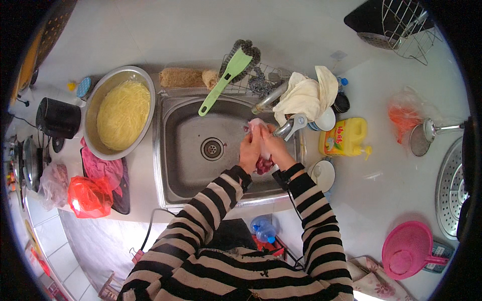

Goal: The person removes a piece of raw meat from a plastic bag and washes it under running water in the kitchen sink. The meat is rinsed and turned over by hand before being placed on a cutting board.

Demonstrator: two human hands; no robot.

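Over the right half of a stainless steel sink (184, 169), my left hand (250, 151) and my right hand (275, 147) hold one piece of raw meat (264, 165) between them. The meat is pale on top and dark red at its lower end; my fingers hide part of it. A metal faucet lever (298, 122) sits just right of my right hand, and the faucet spout (269, 99) is above the hands. The drain strainer (212, 149) lies to the left of my left hand.
Left stands a metal basin (88, 113) of pale yellow shreds (124, 116); below it, a red plastic bag (90, 196). A green-handled scrubber (226, 81) overhangs the sink's back edge. On the right are a white cloth (307, 94), a yellow pump bottle (344, 137), a bowl (324, 177) and a pink strainer (406, 248).
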